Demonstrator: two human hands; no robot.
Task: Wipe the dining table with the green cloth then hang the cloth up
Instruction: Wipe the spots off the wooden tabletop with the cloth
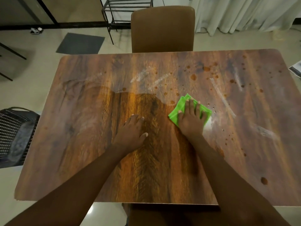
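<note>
Pressing flat at centre frame: left hand (131, 130), fingers spread, palm down on the bare dining table (81, 128), holding nothing. Just right of it: right hand (191, 121), fingers splayed open, laid flat on top of the green cloth (176, 111), not gripping it. Cloth: folded, lying on the tabletop right of centre. Beyond it, upper right of the tabletop: brown droplet stains (193, 77) and whitish smears (222, 97). Left edge: dark mesh chair (14, 132). Top centre, tucked at the table's far side: brown chair (162, 28). Upper left: grey floor mat (80, 43).
</note>
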